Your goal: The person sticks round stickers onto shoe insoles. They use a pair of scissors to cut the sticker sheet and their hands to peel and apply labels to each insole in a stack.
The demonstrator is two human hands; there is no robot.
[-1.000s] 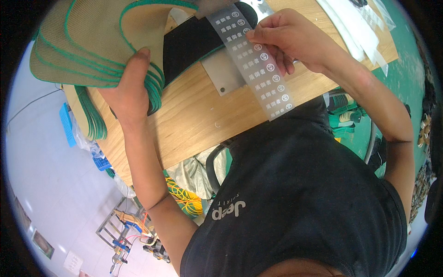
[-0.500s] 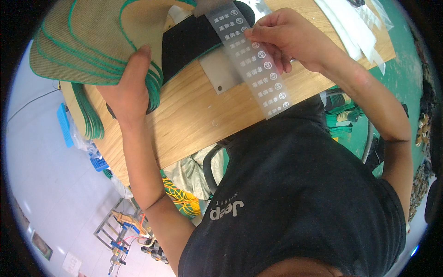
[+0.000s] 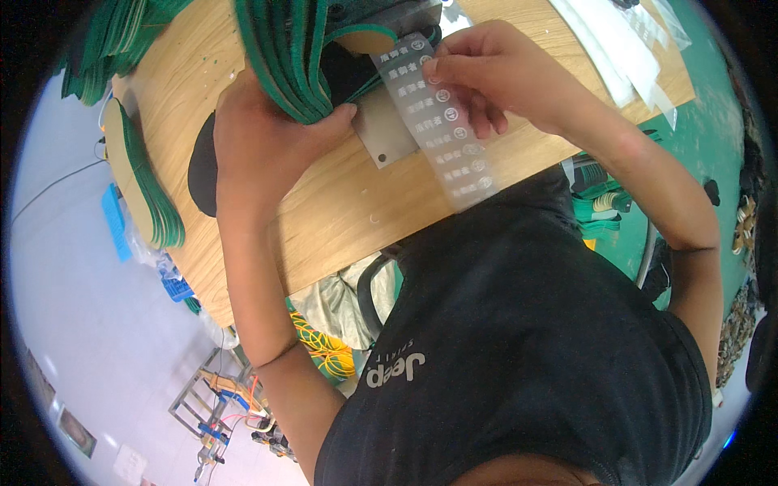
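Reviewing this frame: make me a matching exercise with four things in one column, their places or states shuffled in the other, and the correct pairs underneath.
Things
1. Translucent printed strip
2. Bundle of green-edged insoles
3. Metal plate
4. Tangled yellow cord

Places or states
A. On the wooden tabletop, with a round hole near one corner
B. Pinched between thumb and finger of the right hand
C. Lower than the tabletop, beyond its near edge
D. Gripped in the left hand

Pairs
1-B
2-D
3-A
4-C
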